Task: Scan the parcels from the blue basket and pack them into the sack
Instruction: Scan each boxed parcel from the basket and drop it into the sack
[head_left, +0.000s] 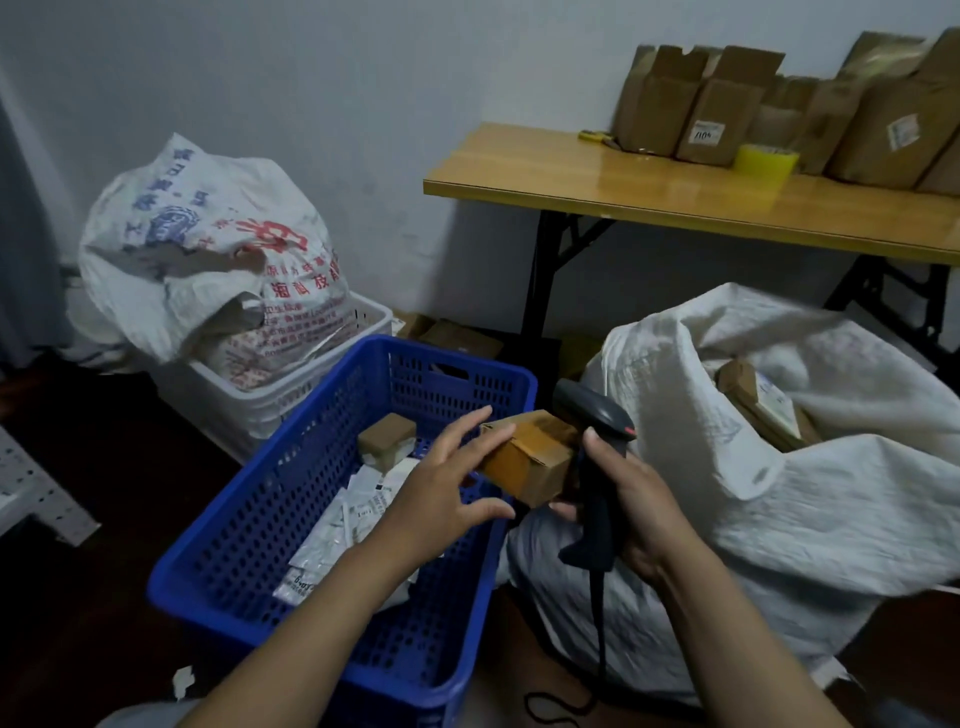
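Note:
A blue basket (291, 467) stands on the floor in front of me. It holds a small taped box (387, 434) and several flat white parcels (343, 530). Over its right rim sits a brown cardboard box (530, 457) between my hands. My left hand (441, 493) has straight, spread fingers against the box's left side, with the thumb below. My right hand (644, 499) grips a dark barcode scanner (597, 415) by its handle, and its fingertips reach under the box. The open white sack (779, 519) lies to the right with a brown parcel (748, 395) inside.
Behind the basket is a white crate (291, 395) holding a printed sack (208, 234). A wooden folding table (623, 192) at the back right carries several cardboard boxes (722, 109) and a yellow tape roll (768, 162). The scanner's cable (561, 706) trails on the floor.

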